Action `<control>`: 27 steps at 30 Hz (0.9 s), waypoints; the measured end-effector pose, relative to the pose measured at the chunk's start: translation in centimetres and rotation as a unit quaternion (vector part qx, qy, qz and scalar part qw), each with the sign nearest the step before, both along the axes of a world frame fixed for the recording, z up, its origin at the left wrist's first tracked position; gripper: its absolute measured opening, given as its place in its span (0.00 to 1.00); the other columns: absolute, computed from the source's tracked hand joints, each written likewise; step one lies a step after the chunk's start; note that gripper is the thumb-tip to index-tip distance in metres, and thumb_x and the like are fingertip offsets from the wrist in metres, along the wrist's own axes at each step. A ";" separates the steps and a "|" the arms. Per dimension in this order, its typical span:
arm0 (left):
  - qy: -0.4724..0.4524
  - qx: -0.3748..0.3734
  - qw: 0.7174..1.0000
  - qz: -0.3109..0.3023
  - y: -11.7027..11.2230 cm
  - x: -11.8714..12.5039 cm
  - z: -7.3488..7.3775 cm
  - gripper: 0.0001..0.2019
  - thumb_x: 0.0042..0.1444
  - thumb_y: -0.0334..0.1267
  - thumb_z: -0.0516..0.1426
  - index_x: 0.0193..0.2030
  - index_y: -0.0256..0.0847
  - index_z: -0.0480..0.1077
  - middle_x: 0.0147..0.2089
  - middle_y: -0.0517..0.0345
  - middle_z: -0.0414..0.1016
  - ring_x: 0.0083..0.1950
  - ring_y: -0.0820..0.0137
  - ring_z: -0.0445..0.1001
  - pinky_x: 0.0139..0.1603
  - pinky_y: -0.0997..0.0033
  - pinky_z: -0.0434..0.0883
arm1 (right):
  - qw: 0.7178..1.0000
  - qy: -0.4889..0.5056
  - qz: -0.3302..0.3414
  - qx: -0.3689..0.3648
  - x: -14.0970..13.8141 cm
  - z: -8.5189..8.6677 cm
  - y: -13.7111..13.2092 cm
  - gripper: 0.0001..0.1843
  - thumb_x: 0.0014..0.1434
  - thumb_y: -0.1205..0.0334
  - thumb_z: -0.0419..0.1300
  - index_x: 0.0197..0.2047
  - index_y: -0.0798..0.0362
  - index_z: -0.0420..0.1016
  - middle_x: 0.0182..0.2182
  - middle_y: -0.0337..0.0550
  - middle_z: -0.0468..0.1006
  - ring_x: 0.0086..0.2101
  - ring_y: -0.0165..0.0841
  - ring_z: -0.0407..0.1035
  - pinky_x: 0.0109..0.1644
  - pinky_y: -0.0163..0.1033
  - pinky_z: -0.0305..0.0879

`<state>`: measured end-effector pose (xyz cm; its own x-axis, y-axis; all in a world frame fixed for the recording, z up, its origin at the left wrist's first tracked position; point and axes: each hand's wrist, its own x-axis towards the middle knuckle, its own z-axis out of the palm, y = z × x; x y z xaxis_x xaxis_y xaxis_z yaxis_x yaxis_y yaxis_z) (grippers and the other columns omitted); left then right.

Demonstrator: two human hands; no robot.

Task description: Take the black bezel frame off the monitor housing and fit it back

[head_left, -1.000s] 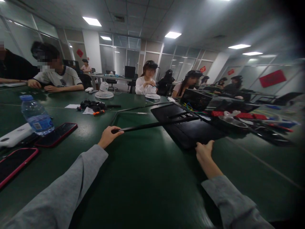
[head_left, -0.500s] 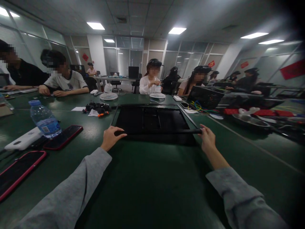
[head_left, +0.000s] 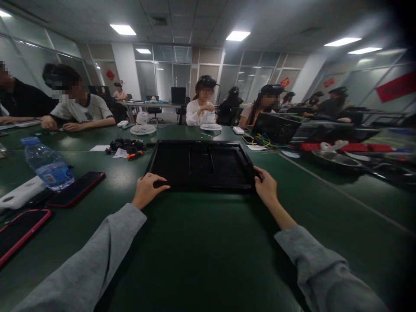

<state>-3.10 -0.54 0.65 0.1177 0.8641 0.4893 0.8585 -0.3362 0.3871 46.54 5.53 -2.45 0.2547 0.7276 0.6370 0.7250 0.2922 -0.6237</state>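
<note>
A shallow black monitor casing (head_left: 172, 162) lies on the green table in front of me, its inside facing up with a raised rectangle in the middle. A thin black bezel (head_left: 208, 188) runs round its rim and sits down on it. At the near left corner, my left hand (head_left: 147, 188) grips the bezel between thumb and fingers. My right hand (head_left: 266, 187) is closed on the bezel's right side, close to the near right corner. Fingertips of both hands are partly hidden by the dark edge.
To the left are a water bottle (head_left: 48, 167), a white device (head_left: 22, 193) and two phones, one a red-edged phone (head_left: 76, 189). Dark cables and parts (head_left: 125, 146) lie behind. A pan (head_left: 338, 160) stands at right. Several people sit around the table.
The bezel's near edge was held raised over the casing and now lies down on it. My right hand has moved left and slightly down with it. The view has shifted a little.
</note>
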 end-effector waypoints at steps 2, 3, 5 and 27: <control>0.004 -0.009 1.000 -0.012 0.1 0.0 -0.2 0.14 0.57 0.53 0.65 0.45 0.50 0.78 0.47 0.57 0.81 0.55 0.59 0.73 0.58 0.52 0.63 | 1.000 0.006 -0.015 0.007 -0.3 0.1 -0.4 0.26 0.57 0.65 0.54 0.58 0.54 0.75 0.50 0.52 0.80 0.50 0.42 0.75 0.59 0.52 0.69; 0.007 -0.013 1.000 -0.017 0.1 0.0 -0.2 0.14 0.57 0.53 0.64 0.45 0.50 0.78 0.48 0.57 0.81 0.55 0.59 0.73 0.59 0.51 0.62 | 1.000 0.007 -0.022 0.009 -0.4 0.2 -0.5 0.25 0.58 0.65 0.54 0.57 0.54 0.76 0.49 0.52 0.80 0.49 0.42 0.75 0.59 0.51 0.69; 0.014 -0.021 0.999 -0.027 0.0 0.0 -0.2 0.14 0.58 0.53 0.64 0.46 0.50 0.77 0.50 0.57 0.81 0.57 0.58 0.72 0.61 0.48 0.61 | 0.999 0.003 -0.033 0.014 -0.5 0.4 -0.9 0.23 0.58 0.65 0.54 0.55 0.53 0.77 0.48 0.51 0.81 0.49 0.42 0.76 0.59 0.51 0.69; -0.089 -0.021 0.987 0.134 2.0 -1.4 -1.8 0.26 0.64 0.49 0.57 0.64 0.37 0.68 0.61 0.40 0.71 0.61 0.55 0.72 0.61 0.55 0.69 | 0.992 0.051 -0.072 -0.091 1.5 -1.9 0.0 0.27 0.59 0.57 0.59 0.60 0.55 0.75 0.50 0.55 0.81 0.49 0.45 0.75 0.59 0.53 0.68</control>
<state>-4.49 1.44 -1.10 -0.2024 0.8727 0.4442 0.8310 -0.0869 0.5494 48.05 5.48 -4.31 0.4204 0.7794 0.4645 0.6811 0.0672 -0.7291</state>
